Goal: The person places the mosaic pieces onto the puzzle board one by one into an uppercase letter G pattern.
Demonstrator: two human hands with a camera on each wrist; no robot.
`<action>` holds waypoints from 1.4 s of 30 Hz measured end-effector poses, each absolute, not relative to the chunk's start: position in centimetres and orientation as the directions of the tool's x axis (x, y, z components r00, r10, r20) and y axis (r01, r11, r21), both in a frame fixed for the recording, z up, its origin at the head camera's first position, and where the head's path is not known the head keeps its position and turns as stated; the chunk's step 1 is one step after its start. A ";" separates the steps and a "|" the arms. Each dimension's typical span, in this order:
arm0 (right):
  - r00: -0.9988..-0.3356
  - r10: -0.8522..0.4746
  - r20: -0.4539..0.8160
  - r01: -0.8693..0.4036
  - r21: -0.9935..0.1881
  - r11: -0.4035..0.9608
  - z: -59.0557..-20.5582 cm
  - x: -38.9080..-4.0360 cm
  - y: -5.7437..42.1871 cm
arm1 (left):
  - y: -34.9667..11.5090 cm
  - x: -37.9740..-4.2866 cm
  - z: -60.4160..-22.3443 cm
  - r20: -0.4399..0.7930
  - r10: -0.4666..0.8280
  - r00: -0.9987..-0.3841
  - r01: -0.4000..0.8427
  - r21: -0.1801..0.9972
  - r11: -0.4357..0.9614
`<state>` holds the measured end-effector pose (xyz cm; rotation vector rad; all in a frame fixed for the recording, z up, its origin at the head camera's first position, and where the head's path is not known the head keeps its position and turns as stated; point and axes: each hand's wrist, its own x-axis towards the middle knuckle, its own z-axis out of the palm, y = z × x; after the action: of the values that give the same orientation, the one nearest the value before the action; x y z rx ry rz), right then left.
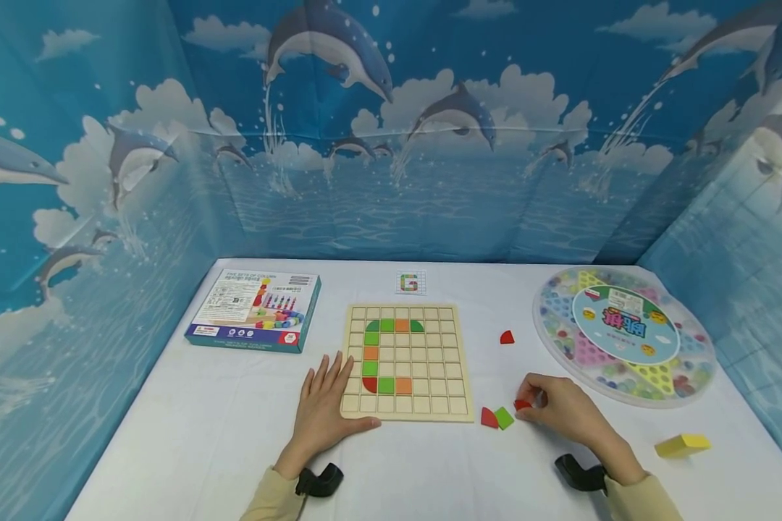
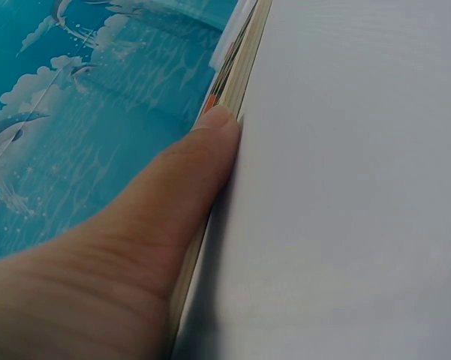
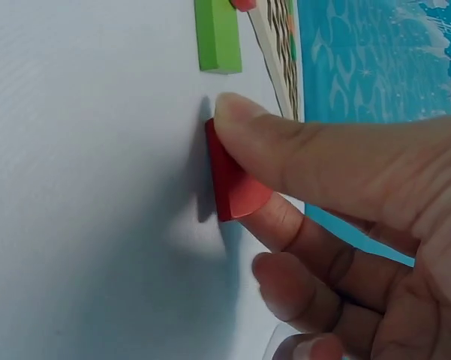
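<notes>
My right hand (image 1: 563,409) pinches a red quarter-circle block (image 3: 236,184) between thumb and fingers, just over the white cloth. To its left lie a green square block (image 1: 504,417) and another red quarter-circle block (image 1: 489,417). My left hand (image 1: 326,409) rests with fingers spread at the lower left corner of the wooden grid board (image 1: 430,413); in the left wrist view its thumb (image 2: 202,142) lies against the board's edge. Green, orange and red blocks on the board form a C-like outline, with a red quarter-circle (image 1: 369,384) at its lower left.
A third loose red quarter-circle (image 1: 507,337) lies right of the board. Behind the board is a small pattern card (image 1: 410,282). A boxed toy (image 1: 254,311) stands at left, a round Chinese checkers set (image 1: 625,333) at right, and a yellow block (image 1: 682,446) near the right edge.
</notes>
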<state>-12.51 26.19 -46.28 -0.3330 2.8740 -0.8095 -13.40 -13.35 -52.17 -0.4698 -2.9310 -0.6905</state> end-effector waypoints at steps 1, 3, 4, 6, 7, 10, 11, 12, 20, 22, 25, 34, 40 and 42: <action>-0.967 -0.246 -0.070 -0.173 -0.530 0.830 -46.2 -12.5 26.1 | -13.4 -13.4 -52.2 0.162 0.275 -0.948 0.318 0.422 0.849; -0.967 -0.247 -0.058 -0.179 -0.537 0.824 -46.0 -12.5 26.0 | -13.4 -13.4 -52.2 0.165 0.276 -0.947 0.321 0.422 0.848; -0.967 -0.249 -0.049 -0.184 -0.542 0.820 -45.9 -12.5 26.0 | -13.4 -13.4 -52.2 0.167 0.277 -0.946 0.322 0.423 0.847; -0.968 -0.248 -0.032 -0.190 -0.551 0.812 -45.8 -12.5 25.9 | -13.4 -13.4 -52.3 0.169 0.276 -0.946 0.323 0.424 0.846; -0.968 -0.248 -0.022 -0.195 -0.555 0.809 -45.7 -12.6 25.8 | -13.4 -13.4 -52.3 0.171 0.276 -0.946 0.323 0.425 0.846; -0.968 -0.249 0.026 -0.220 -0.564 0.796 -45.7 -12.9 25.1 | -13.4 -13.4 -52.3 0.170 0.274 -0.947 0.321 0.424 0.847; -0.968 -0.247 0.046 -0.229 -0.568 0.790 -45.6 -13.0 24.8 | -13.4 -13.4 -52.3 0.170 0.273 -0.947 0.320 0.424 0.847; -0.966 -0.249 0.070 -0.243 -0.576 0.781 -45.7 -13.1 24.4 | -13.3 -13.4 -52.3 0.171 0.273 -0.947 0.321 0.423 0.847; -0.942 -0.295 0.157 -0.323 -0.659 0.680 -46.0 -14.4 20.0 | -13.4 -13.3 -52.2 0.157 0.266 -0.951 0.308 0.430 0.849; -0.936 -0.317 0.154 -0.334 -0.677 0.656 -46.0 -14.7 19.0 | -13.4 -13.3 -52.0 0.158 0.267 -0.950 0.310 0.431 0.847; -0.932 -0.335 0.136 -0.330 -0.700 0.634 -46.2 -15.1 17.6 | -13.3 -13.3 -51.9 0.160 0.273 -0.949 0.316 0.431 0.845; -0.943 -0.319 0.093 -0.279 -0.746 0.605 -47.1 -16.0 14.3 | -13.3 -13.3 -51.9 0.157 0.273 -0.949 0.315 0.433 0.845; -0.954 -0.296 0.048 -0.233 -0.737 0.634 -47.3 -16.2 13.2 | -13.2 -13.3 -52.0 0.154 0.271 -0.950 0.312 0.437 0.844; -0.954 -0.297 0.029 -0.223 -0.732 0.644 -47.3 -16.4 13.0 | -13.3 -13.3 -52.0 0.153 0.270 -0.951 0.310 0.437 0.844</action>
<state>-16.43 13.03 -47.27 -0.4378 2.7623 -1.2108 -13.29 -13.25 -51.97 -0.4619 -2.9339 -0.7174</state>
